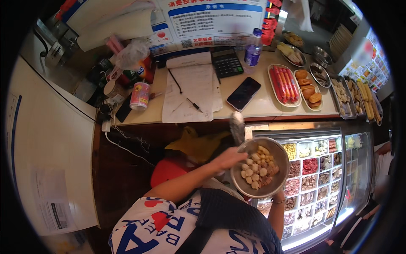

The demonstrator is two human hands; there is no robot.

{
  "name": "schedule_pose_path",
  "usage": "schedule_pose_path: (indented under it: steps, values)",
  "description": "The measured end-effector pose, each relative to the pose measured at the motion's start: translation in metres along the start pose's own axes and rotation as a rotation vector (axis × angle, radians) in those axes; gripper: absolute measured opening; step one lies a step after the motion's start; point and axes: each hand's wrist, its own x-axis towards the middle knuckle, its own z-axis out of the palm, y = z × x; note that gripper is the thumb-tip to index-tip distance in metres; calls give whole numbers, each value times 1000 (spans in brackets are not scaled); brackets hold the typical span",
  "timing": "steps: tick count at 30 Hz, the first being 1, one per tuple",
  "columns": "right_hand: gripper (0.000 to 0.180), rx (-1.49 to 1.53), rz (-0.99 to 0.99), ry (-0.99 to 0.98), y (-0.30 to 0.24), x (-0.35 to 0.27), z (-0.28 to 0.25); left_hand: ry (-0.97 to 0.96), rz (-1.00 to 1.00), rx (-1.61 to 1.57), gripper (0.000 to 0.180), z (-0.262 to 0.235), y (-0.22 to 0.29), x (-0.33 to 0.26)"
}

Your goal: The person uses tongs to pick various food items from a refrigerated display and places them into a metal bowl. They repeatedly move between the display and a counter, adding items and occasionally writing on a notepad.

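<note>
A round metal bowl with pale balls and other small pieces of food is held tilted in front of me. My left hand is at its left rim, fingers closed over the edge. From below right, my right hand grips the bowl, its fingers mostly hidden beneath it. A blurred silvery object stands up just beyond the bowl's left rim, by the counter edge; its kind is unclear. Right of the bowl is a lit display case with many trays of meats, vegetables and other foods.
On the counter are papers, a pen, a calculator, a phone, a water bottle and a pink can. Food plates, including red-wrapped sausages, line the right. A red stool-like object sits below.
</note>
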Motion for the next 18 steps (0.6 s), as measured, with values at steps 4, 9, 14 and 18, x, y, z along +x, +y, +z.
schedule_pose_path:
  steps: [4,9,14,18]
  values:
    - [17,46,-246,-79,-68,81,18,193,94,-42,35,-53,27,-51]
    - [17,-259,-526,-143,-165,166,108,486,148,-135,34,-110,38,-101]
    - [24,-664,-568,-162,-192,219,203,641,177,-217,32,-153,36,-130]
    - [30,-821,-596,-224,-176,249,214,700,181,-232,30,-169,42,-136]
